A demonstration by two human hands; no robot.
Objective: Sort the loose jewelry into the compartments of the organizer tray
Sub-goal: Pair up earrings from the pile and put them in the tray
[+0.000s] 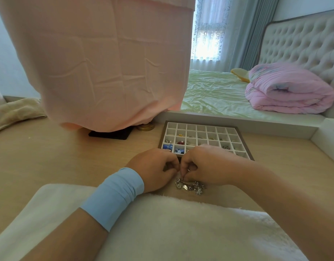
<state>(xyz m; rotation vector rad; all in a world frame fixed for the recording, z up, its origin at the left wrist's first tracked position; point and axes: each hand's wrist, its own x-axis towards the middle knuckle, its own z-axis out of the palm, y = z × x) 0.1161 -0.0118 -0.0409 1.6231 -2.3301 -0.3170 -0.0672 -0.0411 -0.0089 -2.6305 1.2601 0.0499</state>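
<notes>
A pink cloth [109, 59] hangs over something tall, far beyond the left hand, and reaches down to the desk [49, 157]. Well off past the right hand lies a bed [215, 93] with a folded pink quilt [286, 91] on it. A white fleece [181, 227] covers the desk edge under both forearms.

Just beyond both hands sits the tray [205, 141], a grid of small white compartments in a dark frame; its near edge is hidden behind the knuckles. Several cells hold small pieces, with blue ones in the near-left cells and a red one a row farther back.

The left hand [154, 168], with a blue wristband [115, 194] behind it, is curled with fingertips pinched together, touching the right hand. The right hand [205, 164] is curled too, its fingertips pressed down onto the pile; it seems to pinch a small silver piece, though the grip is too small to be sure.

The jewelry [190, 185], a heap of silver charms, lies on the bare desk directly under the right fingers, between the fleece and the tray.
</notes>
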